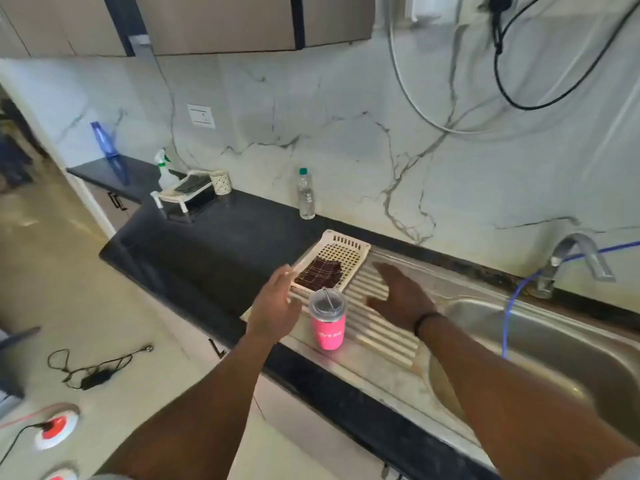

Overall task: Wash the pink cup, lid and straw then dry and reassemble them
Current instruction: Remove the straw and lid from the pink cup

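The pink cup (329, 330) stands upright on the steel drainboard (377, 327), left of the sink. A clear lid (327, 302) sits on it, with a straw (328, 296) poking through the top. My left hand (277, 303) hovers just left of the cup with straight fingers, holding nothing. Over the drainboard to the cup's right, my right hand (398, 296) is spread flat, a black band on its wrist. Neither hand touches the cup. A dark checked cloth (320, 275) lies in a cream perforated tray (346, 252) right behind the cup.
The sink basin (540, 344) lies to the right with a tap (571, 258) and a blue hose (509, 313). On the black counter (214, 244) stand a water bottle (306, 194), a small rack (187, 192) and a spray bottle (164, 168). Cables and sockets lie on the floor at left.
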